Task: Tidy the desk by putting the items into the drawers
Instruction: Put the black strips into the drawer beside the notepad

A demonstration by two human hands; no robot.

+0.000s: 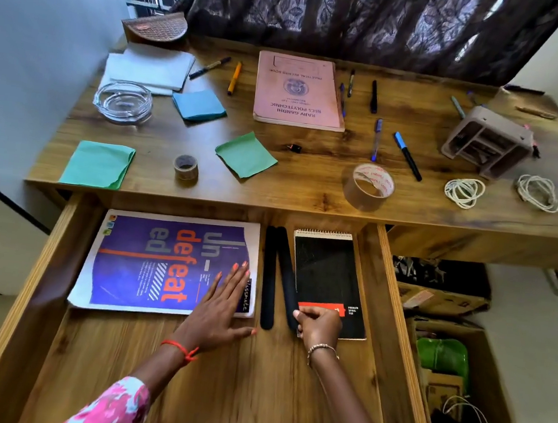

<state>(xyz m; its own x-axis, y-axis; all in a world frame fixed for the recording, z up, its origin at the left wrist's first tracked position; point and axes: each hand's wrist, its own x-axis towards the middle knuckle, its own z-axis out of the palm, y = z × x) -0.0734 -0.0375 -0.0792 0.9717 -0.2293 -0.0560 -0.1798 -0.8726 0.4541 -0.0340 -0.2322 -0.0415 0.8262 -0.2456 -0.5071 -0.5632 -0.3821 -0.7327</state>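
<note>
The left hand (223, 305), low in the middle of the frame, lay flat with its fingers spread on the near right corner of a purple notebook (148, 263), thumb out on the bare wood of the open drawer (217, 387). Just right of it, the right hand (319, 325) had its fingers curled and seemed to pinch the near end of a slanted black strip (285, 270), which leaned against the left edge of a black spiral pad (326, 275). A second black strip (268, 279) lay straight between the notebook and the slanted one. All four things rested inside the drawer, towards its far side. Above the drawer, across the middle of the frame, the table (306, 197) carried a large tape roll (369, 186) near its front edge, a small tape roll (186, 167) to the left, a green paper square (246, 154) between them, a pink record book (299, 91) in the upper centre, a glass ashtray (123, 102) at the upper left, and two white cable coils (464, 192) at the right, with several pens scattered around the book
</note>
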